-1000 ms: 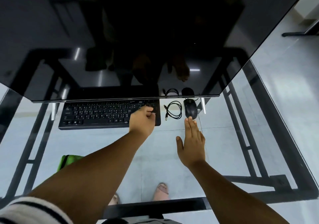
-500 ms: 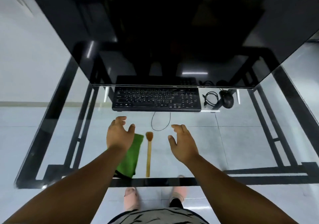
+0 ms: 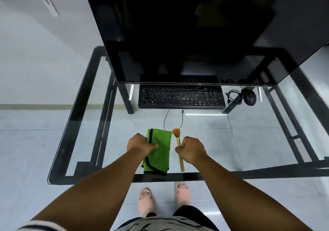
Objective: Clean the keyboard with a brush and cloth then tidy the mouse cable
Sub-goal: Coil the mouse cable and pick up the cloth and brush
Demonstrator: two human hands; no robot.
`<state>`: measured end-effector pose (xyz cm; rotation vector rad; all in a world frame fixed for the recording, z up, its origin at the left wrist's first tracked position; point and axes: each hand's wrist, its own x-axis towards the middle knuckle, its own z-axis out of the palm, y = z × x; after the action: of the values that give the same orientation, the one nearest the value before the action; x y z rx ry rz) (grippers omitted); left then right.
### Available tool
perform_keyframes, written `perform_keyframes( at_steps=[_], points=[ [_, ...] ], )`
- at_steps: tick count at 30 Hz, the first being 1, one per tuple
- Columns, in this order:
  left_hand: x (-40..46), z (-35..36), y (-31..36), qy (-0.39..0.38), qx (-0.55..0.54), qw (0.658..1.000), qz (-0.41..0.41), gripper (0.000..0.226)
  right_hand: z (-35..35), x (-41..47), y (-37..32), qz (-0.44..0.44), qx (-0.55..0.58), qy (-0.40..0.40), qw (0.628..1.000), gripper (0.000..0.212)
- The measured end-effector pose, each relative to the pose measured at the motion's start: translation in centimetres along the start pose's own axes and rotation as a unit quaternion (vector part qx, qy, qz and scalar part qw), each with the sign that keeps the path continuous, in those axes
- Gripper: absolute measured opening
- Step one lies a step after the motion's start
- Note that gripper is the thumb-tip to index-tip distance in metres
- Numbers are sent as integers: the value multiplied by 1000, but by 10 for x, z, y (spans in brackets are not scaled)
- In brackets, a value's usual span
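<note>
Half a second back both hands hovered open above the glass; now each has closed on a tool. The left hand (image 3: 141,144) grips the left edge of the green cloth (image 3: 160,152), fingers curled over its black-trimmed border, and the right hand (image 3: 191,149) is wrapped round the wooden handle of the brush (image 3: 178,141), with the handle's lower end sticking out below the fist. The camera has also tipped a little further down, so the table's near edge and the person's feet show more fully.

The large dark monitor (image 3: 195,35) fills the upper part of the view, its lower edge hanging just over the back of the keyboard. Beneath it spreads the glass table (image 3: 249,141) on its black frame, with the pale tiled floor visible through the top. The black keyboard (image 3: 180,97) lies flat at the far side of the glass, well apart from both hands, and its thin cable (image 3: 166,118) loops forward toward the cloth. The cloth lies near the table's front edge, folded lengthwise, just beside the brush, whose tan bristles point away from the person. To the right of the keyboard sits the black mouse (image 3: 250,97), with the coiled mouse cable (image 3: 233,96) between it and the keyboard.
</note>
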<state>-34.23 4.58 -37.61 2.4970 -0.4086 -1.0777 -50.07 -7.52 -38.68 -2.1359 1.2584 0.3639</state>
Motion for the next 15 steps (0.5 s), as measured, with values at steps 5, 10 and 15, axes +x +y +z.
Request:
perform_keyframes(
  at_steps=[5, 10, 15],
  points=[
    [-2, 6, 6, -7, 2, 1000, 21, 37, 2, -7, 3, 17, 84, 45, 995, 20],
    [-8, 9, 18, -21, -133, 989, 62, 22, -14, -4, 8, -6, 148, 117, 982, 21],
    [-14, -6, 38, -27, -240, 965, 101, 24, -50, 1, 2, -56, 206, 161, 964, 23]
  ],
)
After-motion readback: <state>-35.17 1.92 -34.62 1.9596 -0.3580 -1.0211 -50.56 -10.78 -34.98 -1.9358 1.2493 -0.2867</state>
